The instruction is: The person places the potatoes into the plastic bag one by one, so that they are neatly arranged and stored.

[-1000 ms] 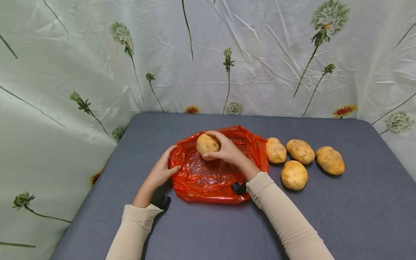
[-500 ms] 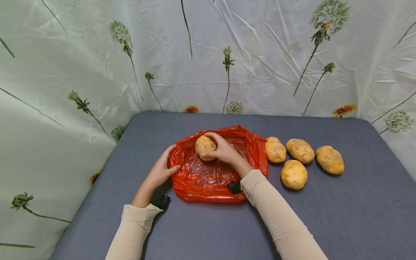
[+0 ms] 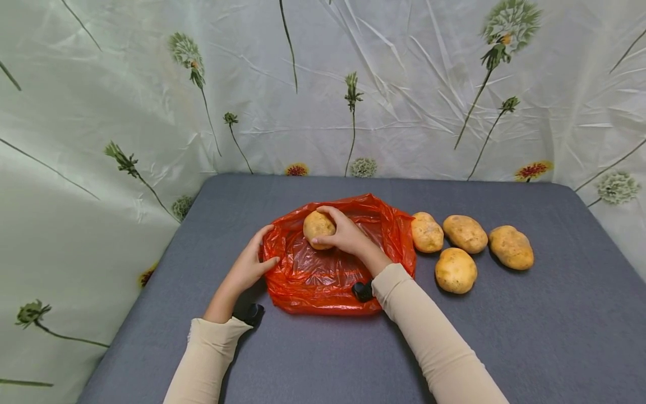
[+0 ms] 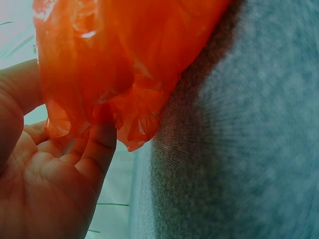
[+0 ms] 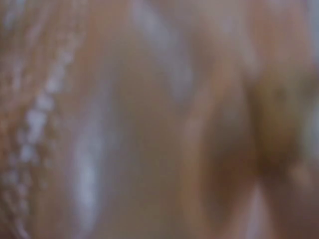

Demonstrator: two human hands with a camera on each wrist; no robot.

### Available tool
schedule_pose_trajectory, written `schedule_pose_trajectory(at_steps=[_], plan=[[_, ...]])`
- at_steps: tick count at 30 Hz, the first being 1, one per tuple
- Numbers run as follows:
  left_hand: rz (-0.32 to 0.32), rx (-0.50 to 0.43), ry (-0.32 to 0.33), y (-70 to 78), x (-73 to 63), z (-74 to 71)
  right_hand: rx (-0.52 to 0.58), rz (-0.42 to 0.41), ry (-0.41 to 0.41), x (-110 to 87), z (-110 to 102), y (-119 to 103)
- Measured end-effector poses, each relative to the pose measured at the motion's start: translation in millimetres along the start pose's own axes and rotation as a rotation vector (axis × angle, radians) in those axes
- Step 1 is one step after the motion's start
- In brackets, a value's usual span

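Observation:
A red plastic bag (image 3: 323, 294) lies with its mouth spread wide on the table, in the middle of the head view. My right hand (image 3: 348, 233) grips a potato (image 3: 317, 229) between thumb and fingers, over the bag's opening. At the bag's left side, my left hand (image 3: 249, 264) holds the edge, thumb apart from the fingers. The left wrist view shows the left hand (image 4: 55, 169) with its fingers partly hidden behind the red film (image 4: 124, 45) of the bag. Everything in the right wrist view is badly blurred, with the plastic and the hand very close to the lens.
Several potatoes stand apart from the hands right of the bag: one potato (image 3: 427, 232) beside its rim, another potato (image 3: 456, 271) nearer, and a potato (image 3: 511, 247) farthest right. The grey tabletop (image 3: 313, 365) runs back to a flowered curtain (image 3: 404, 101).
Over the last second my right hand has shifted slightly left and down with the potato, then stayed nearly still. My left hand and the bag have hardly moved.

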State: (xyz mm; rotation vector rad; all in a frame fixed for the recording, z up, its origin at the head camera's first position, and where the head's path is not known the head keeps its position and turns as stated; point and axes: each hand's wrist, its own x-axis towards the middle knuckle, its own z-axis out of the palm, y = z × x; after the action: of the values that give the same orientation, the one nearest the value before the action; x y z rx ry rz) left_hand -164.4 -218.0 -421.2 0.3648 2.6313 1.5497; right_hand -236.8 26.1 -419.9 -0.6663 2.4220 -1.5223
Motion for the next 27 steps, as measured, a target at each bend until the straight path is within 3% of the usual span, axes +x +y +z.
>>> schedule_pose_trajectory(at_steps=[9,17,22,27], plan=[[0.011,-0.017,0.005,2.3,0.1,0.5,0.011,-0.022,0.030,-1.4,-2.8,0.6],[0.017,-0.018,-0.004,30.5,-7.1,-1.9,0.053,-0.055,0.049,-5.0,-7.2,-4.3],[0.029,-0.027,-0.006,19.8,-4.4,-1.6,0.009,-0.069,0.061,-9.3,-11.9,-10.5],[0.026,-0.043,-0.003,-2.4,0.9,-0.4,0.078,-0.077,0.024,-20.6,-20.6,-34.9]])
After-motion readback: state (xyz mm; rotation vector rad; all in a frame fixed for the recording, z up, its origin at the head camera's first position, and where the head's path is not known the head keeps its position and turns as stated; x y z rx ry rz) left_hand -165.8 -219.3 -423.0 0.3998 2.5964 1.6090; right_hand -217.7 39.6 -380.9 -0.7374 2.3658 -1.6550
